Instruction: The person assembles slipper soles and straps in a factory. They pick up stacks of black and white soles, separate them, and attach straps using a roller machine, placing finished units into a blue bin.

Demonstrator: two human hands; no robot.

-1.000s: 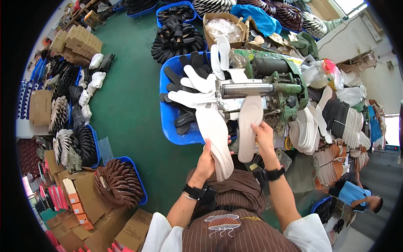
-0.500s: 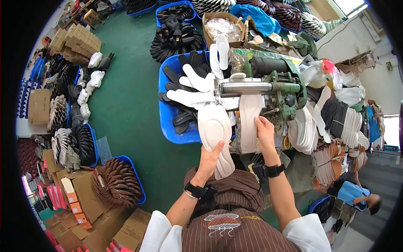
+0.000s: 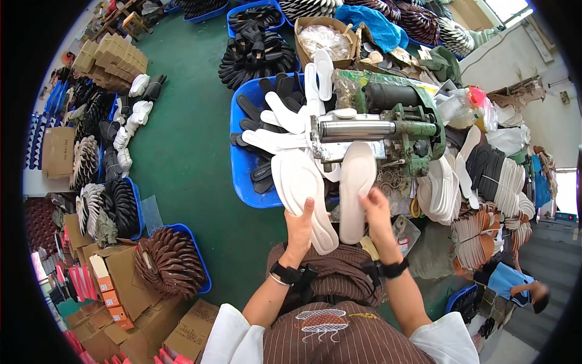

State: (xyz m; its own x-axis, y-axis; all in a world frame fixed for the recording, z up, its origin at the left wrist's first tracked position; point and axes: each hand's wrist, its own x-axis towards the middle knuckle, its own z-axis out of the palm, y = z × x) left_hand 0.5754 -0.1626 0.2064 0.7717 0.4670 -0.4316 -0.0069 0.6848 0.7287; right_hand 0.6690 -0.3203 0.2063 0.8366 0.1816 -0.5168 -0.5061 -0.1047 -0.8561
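Note:
In my left hand (image 3: 299, 229) is a small stack of off-white insoles (image 3: 297, 182), thumb on top and toe ends pointing away from me. Closed on the edge of a single off-white insole (image 3: 356, 185), my right hand (image 3: 377, 212) holds it upright beside the stack, a narrow gap between them. Just beyond stands a green machine (image 3: 418, 130) with a shiny metal roller (image 3: 357, 128); the single insole's toe end overlaps its front edge in view. Loose white insoles (image 3: 273, 141) fan out at the roller's left end, over a blue tub (image 3: 242, 182) that also holds black insoles.
Bundled insoles (image 3: 441, 188) lie right of the machine, with tan ones (image 3: 476, 233) nearer. A cardboard box (image 3: 324, 42) stands behind it. At left are a tub of brown shoe parts (image 3: 170, 261) and cartons (image 3: 133, 279). A person in blue (image 3: 509, 280) is at far right.
My right hand has drawn the single insole back toward me from the roller, and it now sits beside the stack. The stack in my left hand has shifted slightly left.

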